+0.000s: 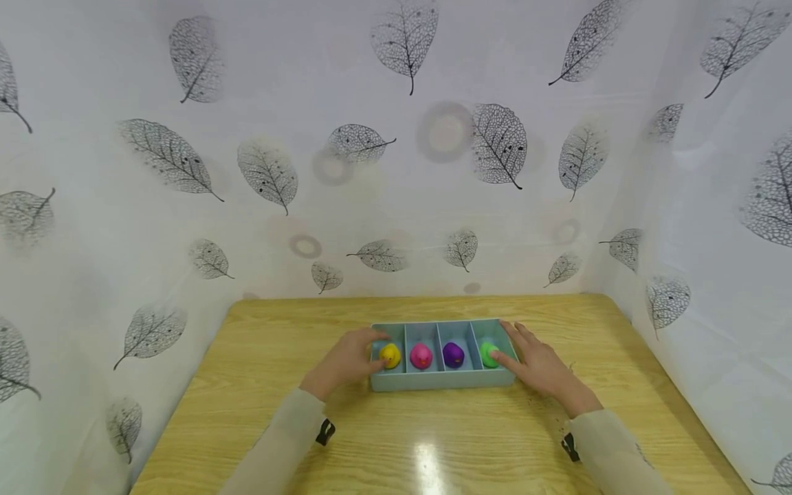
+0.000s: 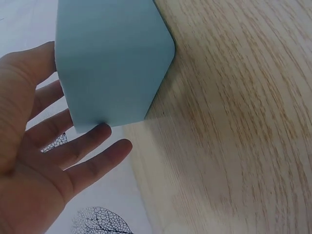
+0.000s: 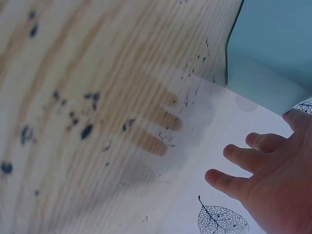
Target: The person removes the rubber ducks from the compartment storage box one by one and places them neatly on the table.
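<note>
A blue-grey tray [image 1: 442, 379] with several compartments sits on the table, one small toy chick in each: yellow chick [image 1: 390, 355], pink chick [image 1: 421, 356], purple chick [image 1: 454, 355] and green chick [image 1: 489, 355]. At the tray's left end, my left hand [image 1: 349, 356] reaches over the rim, thumb and forefinger beside the yellow chick. Its other fingers spread along the outer wall in the left wrist view. My right hand [image 1: 541, 361] is over the right end, thumb overlapping the green chick and forefinger at the back corner; its remaining fingers [image 3: 239, 156] are spread outside the tray.
The wood-grain table [image 1: 278, 440] carries the tray near its far side. A pale cloth [image 1: 402, 206] printed with dark leaves stands behind and at both sides. Dark specks [image 3: 87, 130] mark the tabletop by the right hand.
</note>
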Demonstrator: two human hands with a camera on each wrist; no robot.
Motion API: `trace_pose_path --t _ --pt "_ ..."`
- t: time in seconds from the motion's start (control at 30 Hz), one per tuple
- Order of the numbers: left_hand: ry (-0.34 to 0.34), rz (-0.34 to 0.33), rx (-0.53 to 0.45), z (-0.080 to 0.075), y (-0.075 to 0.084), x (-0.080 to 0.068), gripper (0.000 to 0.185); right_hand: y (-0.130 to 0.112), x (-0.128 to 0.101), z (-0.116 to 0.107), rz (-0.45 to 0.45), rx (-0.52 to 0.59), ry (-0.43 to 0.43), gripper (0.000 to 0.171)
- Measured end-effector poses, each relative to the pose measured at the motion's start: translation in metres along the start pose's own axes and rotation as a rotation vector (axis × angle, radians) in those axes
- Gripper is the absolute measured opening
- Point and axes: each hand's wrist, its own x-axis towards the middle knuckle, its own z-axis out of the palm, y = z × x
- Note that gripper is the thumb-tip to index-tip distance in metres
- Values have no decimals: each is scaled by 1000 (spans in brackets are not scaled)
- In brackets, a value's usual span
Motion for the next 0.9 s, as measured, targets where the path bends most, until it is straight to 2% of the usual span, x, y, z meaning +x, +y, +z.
trace_pose_path --t 0.23,0.5,0.73,0.9 --pt "-31 21 42 5 -4 6 49 1 0 2 12 29 -14 81" --pt "-70 -51 11 3 0 8 47 4 0 4 15 44 -23 82" --pt "-81 -56 63 2 6 10 47 4 -1 4 17 50 -24 82" --pt "-89 -83 81 3 5 12 46 5 -1 5 17 50 -21 82"
